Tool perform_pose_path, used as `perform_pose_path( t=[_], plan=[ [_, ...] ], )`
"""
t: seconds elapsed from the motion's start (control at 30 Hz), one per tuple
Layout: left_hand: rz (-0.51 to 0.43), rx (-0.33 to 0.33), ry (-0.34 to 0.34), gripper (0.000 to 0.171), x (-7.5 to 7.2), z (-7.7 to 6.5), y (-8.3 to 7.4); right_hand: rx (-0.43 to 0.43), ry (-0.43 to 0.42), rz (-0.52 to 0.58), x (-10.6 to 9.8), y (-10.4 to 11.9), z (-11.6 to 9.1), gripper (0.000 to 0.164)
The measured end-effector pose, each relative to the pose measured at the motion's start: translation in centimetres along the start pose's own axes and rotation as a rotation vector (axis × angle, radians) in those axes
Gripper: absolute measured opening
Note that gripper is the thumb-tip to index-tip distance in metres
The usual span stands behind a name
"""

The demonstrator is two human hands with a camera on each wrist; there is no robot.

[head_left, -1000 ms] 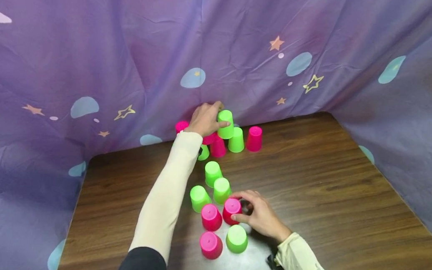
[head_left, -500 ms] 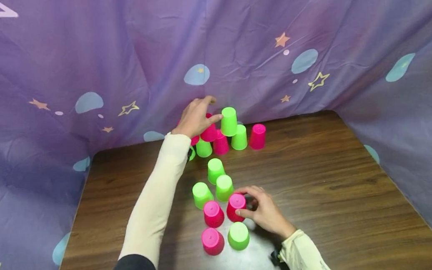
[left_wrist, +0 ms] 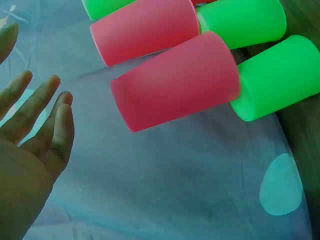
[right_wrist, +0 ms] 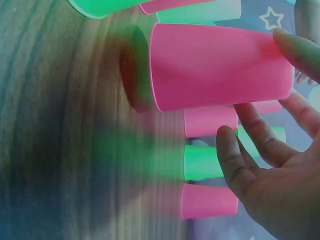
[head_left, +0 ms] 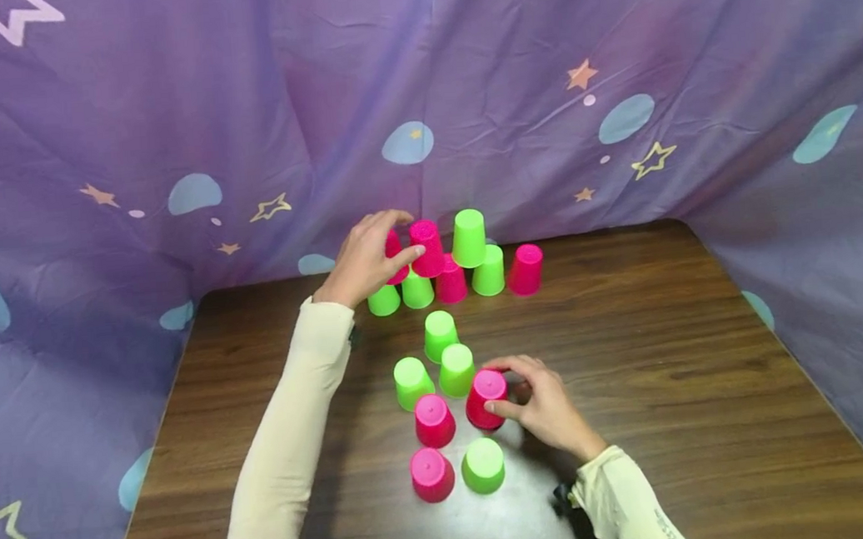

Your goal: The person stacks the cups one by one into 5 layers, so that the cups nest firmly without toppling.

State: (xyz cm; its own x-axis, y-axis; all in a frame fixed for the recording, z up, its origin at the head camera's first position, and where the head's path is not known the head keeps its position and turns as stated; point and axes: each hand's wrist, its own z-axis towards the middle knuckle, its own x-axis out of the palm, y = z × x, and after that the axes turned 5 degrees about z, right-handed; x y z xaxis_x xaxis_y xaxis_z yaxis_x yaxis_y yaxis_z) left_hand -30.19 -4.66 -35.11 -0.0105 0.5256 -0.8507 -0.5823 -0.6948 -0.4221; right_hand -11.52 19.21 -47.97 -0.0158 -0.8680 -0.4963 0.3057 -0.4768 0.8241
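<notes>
At the back of the table, upside-down plastic cups form a stack. A pink cup and a green cup sit in its second tier, with another pink cup partly behind my left hand. That hand is beside this tier with its fingers spread and holds nothing; the left wrist view shows a gap between its fingers and the nearest pink cup. My right hand grips a pink cup between thumb and fingers. In the right wrist view this cup's rim is raised off the wooden tabletop.
Several more upside-down cups stand in the middle, among them a green cup, a pink cup and a front green cup. A pink cup ends the stack's bottom row. A purple curtain hangs right behind the table.
My left hand has let go of the green cup on the second tier and moved left. My right hand has lifted its pink cup a little, away from the neighbouring pink cup.
</notes>
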Motion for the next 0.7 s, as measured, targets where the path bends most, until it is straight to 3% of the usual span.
perform_pose_path(
  t=[0.37, 0.5, 0.7],
  plan=[
    [-0.092, 0.040, -0.059, 0.045, 1.2, -4.8, 0.3, 0.006, 0.025, -0.028, -1.4, 0.1, 1.1, 0.049],
    [-0.123, 0.037, -0.035, 0.042, 2.3, -6.5, 0.5, -0.016, 0.022, -0.048, -1.7, 0.2, 1.7, 0.049],
    [-0.156, -0.026, 0.034, 0.041, 3.6, -9.1, 1.2, -0.041, 0.030, -0.069, -2.3, 0.5, 2.5, 0.048]
  ],
)
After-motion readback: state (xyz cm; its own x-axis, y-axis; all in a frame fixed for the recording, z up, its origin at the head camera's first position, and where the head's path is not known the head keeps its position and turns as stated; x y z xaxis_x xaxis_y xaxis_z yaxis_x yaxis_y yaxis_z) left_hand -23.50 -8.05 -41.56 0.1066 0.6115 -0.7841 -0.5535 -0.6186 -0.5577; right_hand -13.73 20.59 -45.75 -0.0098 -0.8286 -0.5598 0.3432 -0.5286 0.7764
